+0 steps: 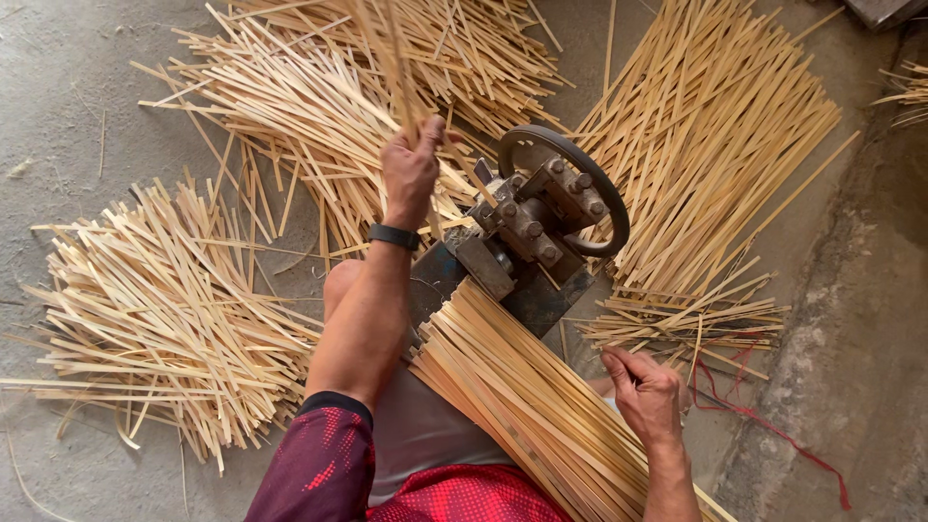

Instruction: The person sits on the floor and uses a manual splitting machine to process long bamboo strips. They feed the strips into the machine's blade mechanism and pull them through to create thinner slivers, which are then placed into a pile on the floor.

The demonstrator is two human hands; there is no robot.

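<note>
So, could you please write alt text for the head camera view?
A seated person's left hand lifts thin bamboo strips above a small metal machine, while the right hand rests on a strip bundle across the lap. Strip piles cover the concrete floor.

bamboo workshop: splitting machine [541,227] on concrete floor [68,87], strip piles [155,309] around.

Pale bamboo strip [391,58], thin and flat, stands steeply from the left hand [411,174], its lower end at the machine, its top blurred. The bundle of long strips [527,396] lies slantwise across the lap, touched by the right hand [646,394]
</note>
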